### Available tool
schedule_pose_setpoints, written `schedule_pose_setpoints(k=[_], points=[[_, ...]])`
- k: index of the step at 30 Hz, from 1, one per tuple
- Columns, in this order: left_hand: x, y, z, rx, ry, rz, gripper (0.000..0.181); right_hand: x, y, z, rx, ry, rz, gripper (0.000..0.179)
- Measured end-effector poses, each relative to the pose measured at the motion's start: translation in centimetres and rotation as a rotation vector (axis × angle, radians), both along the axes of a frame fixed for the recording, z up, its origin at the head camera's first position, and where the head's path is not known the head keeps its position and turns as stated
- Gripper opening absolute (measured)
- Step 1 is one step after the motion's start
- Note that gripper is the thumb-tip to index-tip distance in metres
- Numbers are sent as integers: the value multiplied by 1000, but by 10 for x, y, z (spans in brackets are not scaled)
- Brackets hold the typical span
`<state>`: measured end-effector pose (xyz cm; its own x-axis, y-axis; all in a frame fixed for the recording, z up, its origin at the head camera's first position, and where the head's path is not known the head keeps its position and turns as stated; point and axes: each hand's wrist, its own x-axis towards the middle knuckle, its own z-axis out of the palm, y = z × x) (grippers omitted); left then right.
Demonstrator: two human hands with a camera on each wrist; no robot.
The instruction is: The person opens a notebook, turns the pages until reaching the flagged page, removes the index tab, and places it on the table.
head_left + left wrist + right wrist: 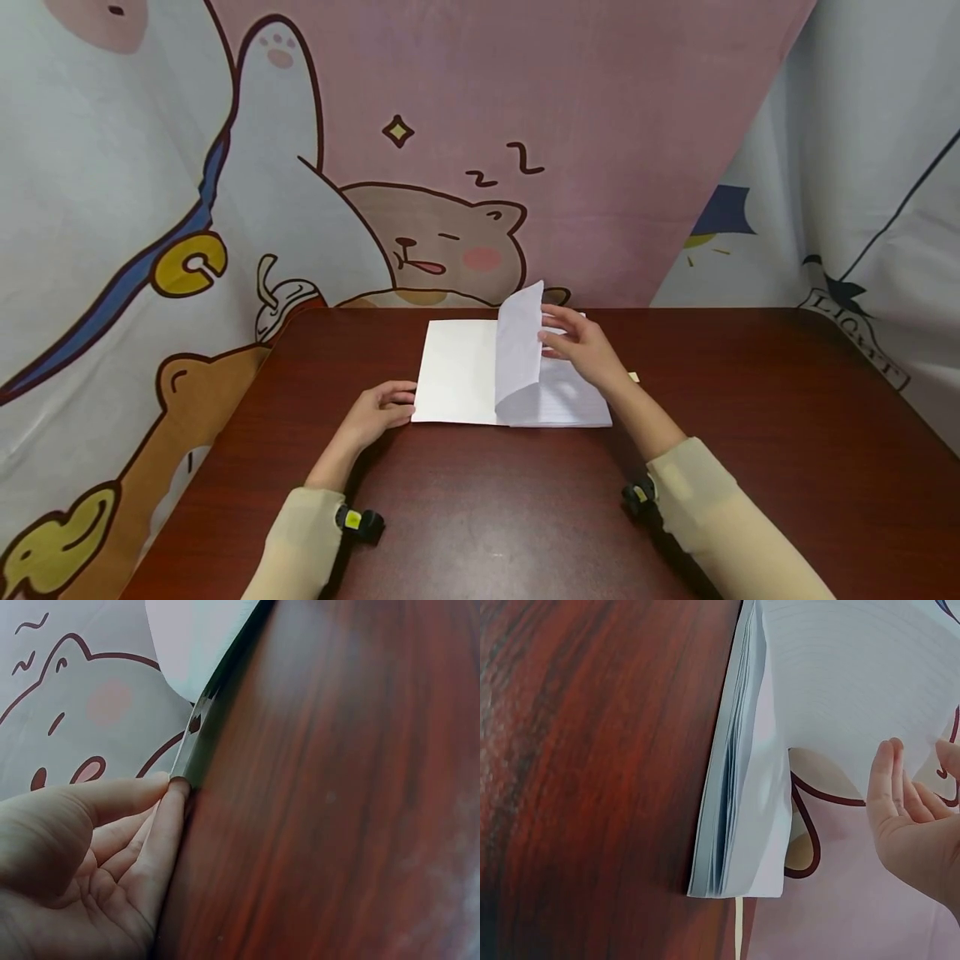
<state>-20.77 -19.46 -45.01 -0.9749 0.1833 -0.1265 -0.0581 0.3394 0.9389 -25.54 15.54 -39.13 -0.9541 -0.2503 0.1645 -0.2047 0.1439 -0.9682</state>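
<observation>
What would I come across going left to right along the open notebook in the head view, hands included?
Left hand, white left side of the notebook, raised page, right hand.

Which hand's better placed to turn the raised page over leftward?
Probably the right: the right hand is at the free edge of the raised page, while the left hand is farther off, pinching the left edge of the open notebook.

A screened-off desk space, judging by cartoon-printed cloth (600,125) around a wood-grained table (495,517).
</observation>
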Motion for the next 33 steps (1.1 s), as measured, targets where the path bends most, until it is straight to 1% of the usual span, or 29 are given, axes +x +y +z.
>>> schedule_pose_setpoints(k=[7, 11, 17, 22, 33], points=[[-2, -5, -3, 23, -7, -26, 42, 2, -1, -1, -52, 39, 30, 52], [-2, -6, -4, 46, -11, -37, 42, 2, -1, -2, -50, 45, 26, 50], [-2, -8, -4, 69, -19, -41, 42, 2, 0, -1, -51, 55, 23, 50], [-3, -8, -5, 74, -20, -44, 42, 3, 2, 1, -71, 55, 21, 51], [-3, -8, -2, 81, -37, -40, 41, 2, 10, 6, -77, 60, 1, 49]])
